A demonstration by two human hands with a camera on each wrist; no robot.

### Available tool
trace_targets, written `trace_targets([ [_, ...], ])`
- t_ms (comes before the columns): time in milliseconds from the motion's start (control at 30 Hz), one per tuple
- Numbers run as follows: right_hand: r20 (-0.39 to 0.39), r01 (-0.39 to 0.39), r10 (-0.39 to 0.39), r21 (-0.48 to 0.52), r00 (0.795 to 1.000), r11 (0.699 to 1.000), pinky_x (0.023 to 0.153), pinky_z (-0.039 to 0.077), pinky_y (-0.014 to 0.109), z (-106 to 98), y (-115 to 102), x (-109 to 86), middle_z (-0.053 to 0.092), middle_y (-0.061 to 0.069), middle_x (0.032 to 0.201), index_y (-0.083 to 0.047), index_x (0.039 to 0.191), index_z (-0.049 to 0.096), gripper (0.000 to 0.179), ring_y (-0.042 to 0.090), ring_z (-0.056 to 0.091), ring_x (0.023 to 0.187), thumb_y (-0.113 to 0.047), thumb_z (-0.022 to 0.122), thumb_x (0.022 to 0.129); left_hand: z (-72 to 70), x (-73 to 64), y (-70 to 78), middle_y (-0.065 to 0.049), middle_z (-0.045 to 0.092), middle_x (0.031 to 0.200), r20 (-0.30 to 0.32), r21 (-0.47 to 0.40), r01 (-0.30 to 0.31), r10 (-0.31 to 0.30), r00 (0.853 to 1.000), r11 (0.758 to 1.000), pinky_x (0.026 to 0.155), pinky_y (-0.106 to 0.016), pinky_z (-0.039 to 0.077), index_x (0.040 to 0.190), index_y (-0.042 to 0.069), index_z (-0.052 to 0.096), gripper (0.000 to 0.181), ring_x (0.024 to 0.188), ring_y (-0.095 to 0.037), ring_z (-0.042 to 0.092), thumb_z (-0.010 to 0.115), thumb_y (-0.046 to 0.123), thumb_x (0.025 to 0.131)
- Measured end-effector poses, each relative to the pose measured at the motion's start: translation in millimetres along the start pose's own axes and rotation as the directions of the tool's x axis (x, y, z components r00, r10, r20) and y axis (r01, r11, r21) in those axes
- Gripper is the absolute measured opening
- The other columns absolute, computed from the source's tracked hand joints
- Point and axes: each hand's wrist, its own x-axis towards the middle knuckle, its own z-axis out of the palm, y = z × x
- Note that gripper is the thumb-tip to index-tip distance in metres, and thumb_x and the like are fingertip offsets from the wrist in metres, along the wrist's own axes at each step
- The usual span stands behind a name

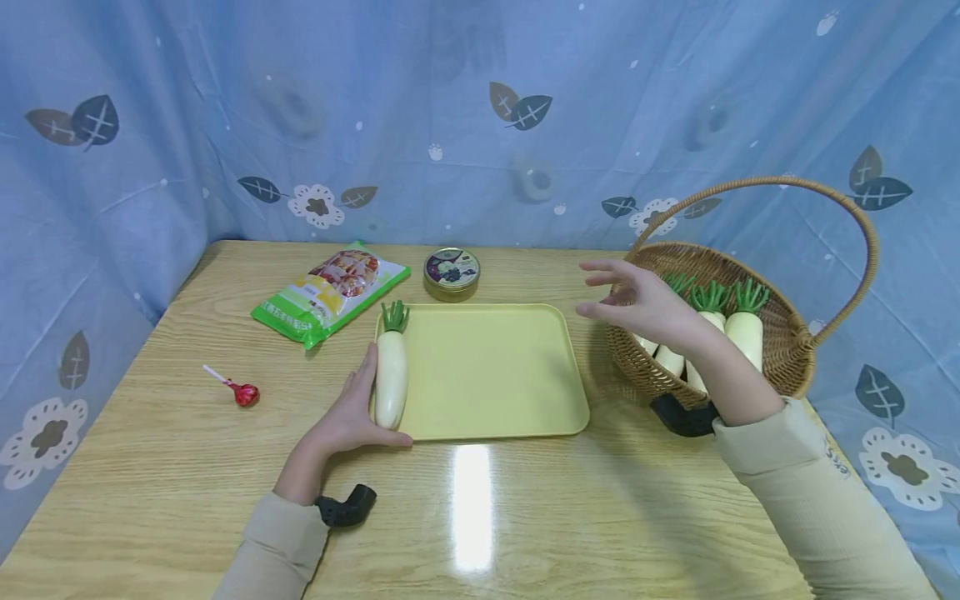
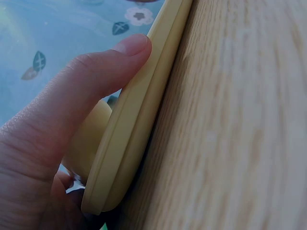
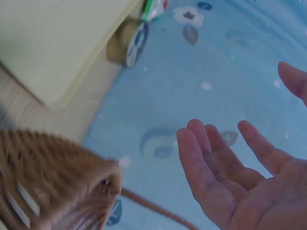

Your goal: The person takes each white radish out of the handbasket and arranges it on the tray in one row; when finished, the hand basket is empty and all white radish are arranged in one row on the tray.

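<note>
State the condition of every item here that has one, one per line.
Tray: right side up, mostly bare.
White radish: lying on the tray's left side, leaves attached.
Basket: open, handle raised, holding several more radishes.
Tin: closed.
Packet: lying flat, looks sealed.
Lollipop: wrapped, lying down.
Left grip: thumb on the tray's rim.
Right grip: raised, holding nothing.

Red lollipop (image 1: 245,394), white stick; green-edged food packet (image 1: 333,292); round tin (image 1: 452,273), standing near packet; blue curtain (image 1: 420,100), leaf-and-flower print; wooden table (image 1: 187,492).
</note>
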Motion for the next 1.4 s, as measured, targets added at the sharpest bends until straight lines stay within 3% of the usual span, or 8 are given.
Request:
trace_targets([
  [367,-0.031,-0.058,0.058,-0.016,0.998,0.998,0.091,0.039,0.053,-24.8,13.4,-15.5,0.041,0.016,0.135,-0.016,0.14,0.035,0.061,0.038,0.042,0.12,-0.036,0.06,0.088,-0.6,-0.8,0.5,-0.013,-0.011,0.151,0.002,-0.011,0.027,-0.027,1.0,1.0,0.108,-0.054,0.0,0.144,0.011,-0.017,0.144,0.136,-0.036,-0.007,0.087,0.044,0.051],
  [767,-0.065,-0.145,0.142,-0.051,0.988,0.988,0.081,0.048,0.036,-54.4,33.4,-24.8,0.037,0.016,0.139,-0.014,0.142,0.031,0.063,0.033,0.043,0.117,-0.038,0.056,0.09,-0.8,-0.6,-0.9,-0.013,-0.01,0.151,0.0,-0.016,0.004,-0.004,1.0,1.0,0.109,-0.05,-0.003,0.144,0.01,-0.016,0.144,0.137,-0.03,-0.006,0.088,0.042,0.051],
  [1133,-0.098,-0.203,0.199,-0.033,0.975,0.979,0.091,0.04,0.054,-78.5,57.3,-31.5,0.031,0.023,0.14,-0.009,0.144,0.024,0.066,0.037,0.036,0.121,-0.039,0.051,0.092,-0.4,0.2,0.2,-0.013,-0.01,0.151,0.0,-0.019,-0.001,0.001,1.0,1.0,0.109,-0.049,-0.004,0.144,0.009,-0.016,0.144,0.138,-0.029,-0.006,0.088,0.042,0.05],
  [1400,-0.099,-0.264,0.26,-0.031,0.96,0.964,0.092,0.042,0.051,-90.0,80.1,-32.3,0.028,0.025,0.14,-0.006,0.145,0.021,0.071,0.04,0.036,0.121,-0.044,0.048,0.092,-0.4,0.1,-0.2,-0.013,-0.01,0.151,0.001,-0.02,-0.005,0.005,1.0,1.0,0.109,-0.049,-0.005,0.144,0.009,-0.016,0.143,0.138,-0.029,-0.006,0.088,0.041,0.051],
])
